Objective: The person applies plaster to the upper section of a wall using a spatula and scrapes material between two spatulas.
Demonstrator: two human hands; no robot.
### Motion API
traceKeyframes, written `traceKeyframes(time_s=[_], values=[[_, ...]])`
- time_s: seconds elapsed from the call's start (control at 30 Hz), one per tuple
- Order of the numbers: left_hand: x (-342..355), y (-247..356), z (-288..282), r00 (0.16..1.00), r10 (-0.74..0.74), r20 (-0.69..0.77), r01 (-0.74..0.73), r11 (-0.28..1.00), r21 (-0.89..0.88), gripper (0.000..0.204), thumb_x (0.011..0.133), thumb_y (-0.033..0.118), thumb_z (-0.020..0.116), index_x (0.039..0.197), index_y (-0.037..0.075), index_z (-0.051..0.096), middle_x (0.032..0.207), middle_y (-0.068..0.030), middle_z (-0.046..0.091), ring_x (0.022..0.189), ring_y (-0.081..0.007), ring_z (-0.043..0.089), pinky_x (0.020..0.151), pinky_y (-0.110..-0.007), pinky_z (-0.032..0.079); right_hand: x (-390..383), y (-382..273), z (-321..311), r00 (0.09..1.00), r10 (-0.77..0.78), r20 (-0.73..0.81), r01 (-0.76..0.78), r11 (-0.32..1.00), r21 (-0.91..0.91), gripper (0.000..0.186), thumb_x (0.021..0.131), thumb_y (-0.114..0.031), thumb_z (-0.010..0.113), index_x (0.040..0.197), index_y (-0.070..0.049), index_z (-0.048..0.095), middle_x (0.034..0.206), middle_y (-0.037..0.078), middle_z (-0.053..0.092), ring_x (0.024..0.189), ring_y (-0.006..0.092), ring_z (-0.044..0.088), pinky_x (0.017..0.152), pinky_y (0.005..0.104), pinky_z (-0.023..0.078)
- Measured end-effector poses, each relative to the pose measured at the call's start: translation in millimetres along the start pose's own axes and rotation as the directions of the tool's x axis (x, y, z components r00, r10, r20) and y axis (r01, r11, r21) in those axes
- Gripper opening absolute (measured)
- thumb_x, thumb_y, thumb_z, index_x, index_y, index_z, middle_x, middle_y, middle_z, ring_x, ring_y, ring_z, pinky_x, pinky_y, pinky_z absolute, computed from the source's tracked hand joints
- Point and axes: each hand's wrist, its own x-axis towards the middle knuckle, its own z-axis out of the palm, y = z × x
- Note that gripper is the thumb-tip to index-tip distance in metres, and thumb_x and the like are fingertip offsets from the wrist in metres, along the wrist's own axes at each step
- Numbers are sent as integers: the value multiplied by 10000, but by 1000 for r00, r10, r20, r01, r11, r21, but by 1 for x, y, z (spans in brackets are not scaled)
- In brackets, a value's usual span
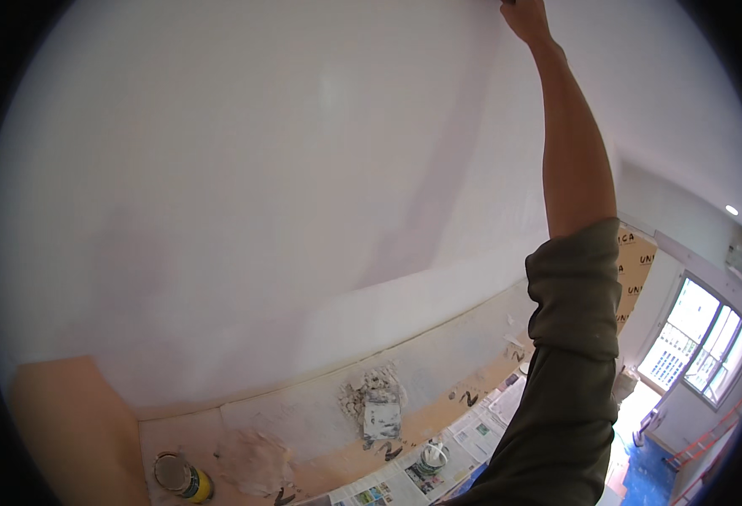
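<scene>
My right arm reaches up across the view in a rolled dark green sleeve. At the top edge, my right hand [526,18] is closed round something dark, mostly cut off by the frame, beside the white wall [287,169]. The arm casts a long shadow on that wall. My left hand is out of view. Far below my raised hand, a ledge [312,438] covered with brown board runs along the foot of the wall. An opened tin [187,479] with a yellow and black label stands at its left end.
A heap of grey-white rubble [358,390] and a whitish packet [382,420] lie on the ledge. Newspapers [362,489] hold a small white pot [433,457]. A brown panel [67,422] stands at left. Right: a window [704,337], an orange ladder [700,447], blue floor sheeting [647,476].
</scene>
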Motion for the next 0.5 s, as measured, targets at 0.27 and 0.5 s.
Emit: traceKeyframes(time_s=[0.27,0.5], values=[[19,-8,6,997,-1,81,-2,999,35,294,934,189,503,1136,-6,590,886,-52,586,770,-174,513,673,-316,425,-36,8,-6,984,-178,2,178,984,-24,373,822,17,513,1163,-64,641,1039,236,638,890,305,653,750,342,471],[-3,-3,2,991,1,133,-11,997,79,266,932,180,505,1107,4,602,820,-31,574,709,-161,494,622,-305,411,-112,-26,-18,990,-101,100,91,991,96,369,852,48,507,1193,-36,620,1155,199,623,991,299,652,814,322,486]])
